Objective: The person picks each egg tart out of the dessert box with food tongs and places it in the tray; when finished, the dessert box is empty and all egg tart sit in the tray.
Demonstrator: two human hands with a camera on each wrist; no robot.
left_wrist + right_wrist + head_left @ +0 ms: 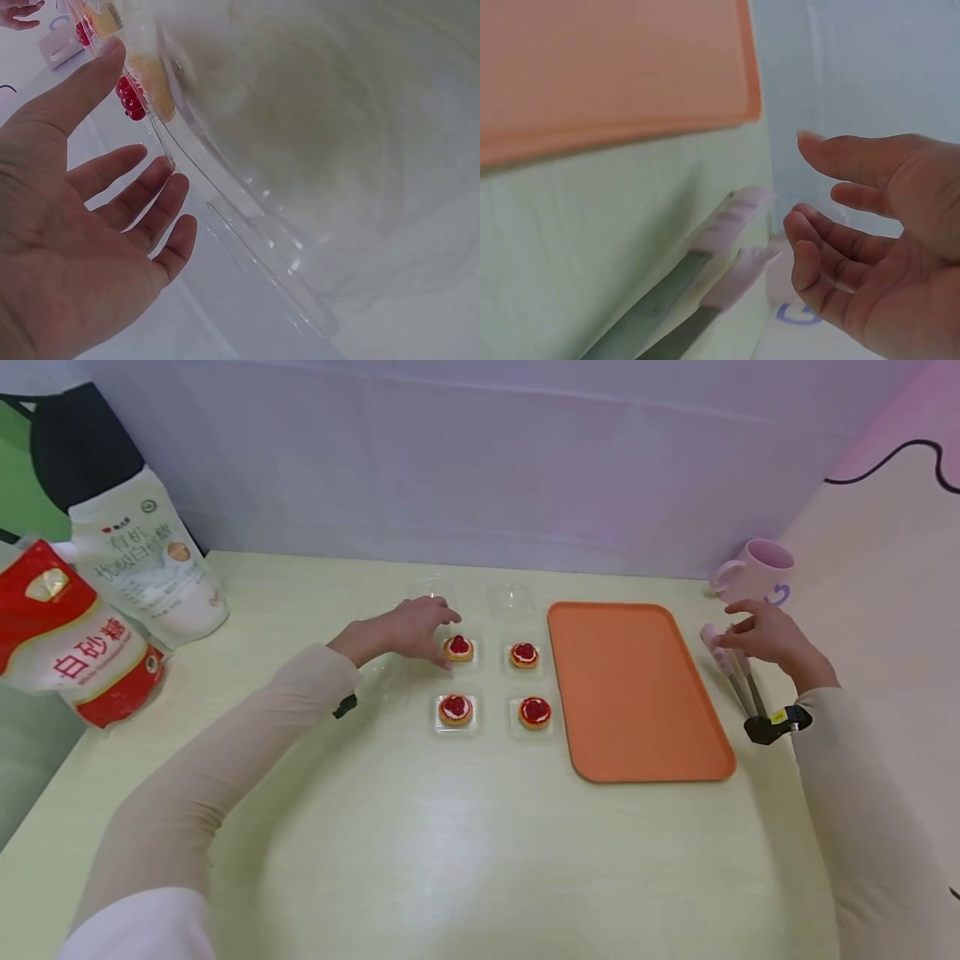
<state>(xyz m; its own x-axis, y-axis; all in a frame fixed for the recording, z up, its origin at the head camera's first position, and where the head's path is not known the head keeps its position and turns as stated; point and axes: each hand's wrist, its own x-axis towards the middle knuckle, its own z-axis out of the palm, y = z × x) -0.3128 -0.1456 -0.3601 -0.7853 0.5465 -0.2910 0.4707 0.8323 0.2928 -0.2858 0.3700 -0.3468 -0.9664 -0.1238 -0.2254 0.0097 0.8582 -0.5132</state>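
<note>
My left hand (408, 628) reaches over the table to the back-left tart (458, 649), a small pastry with red berries on a clear plastic base. Thumb and fingers are spread to either side of it, and in the left wrist view they are close to clear plastic (225, 187). Three similar tarts lie nearby: one back right (524, 654), one front left (455, 710), one front right (535, 712). At the right, my right hand (772, 639) hovers by the pink-ended tongs (741, 681). Its fingers are loosely bent, with a gap to the handles (731, 221) in the right wrist view.
An orange tray (637, 693) lies between the tarts and the tongs. Clear plastic lids (512, 597) sit behind the tarts. A pink mug (757, 568) stands at the back right. Two sugar bags, one red and white (82, 643), one pale (150, 560), are at the left.
</note>
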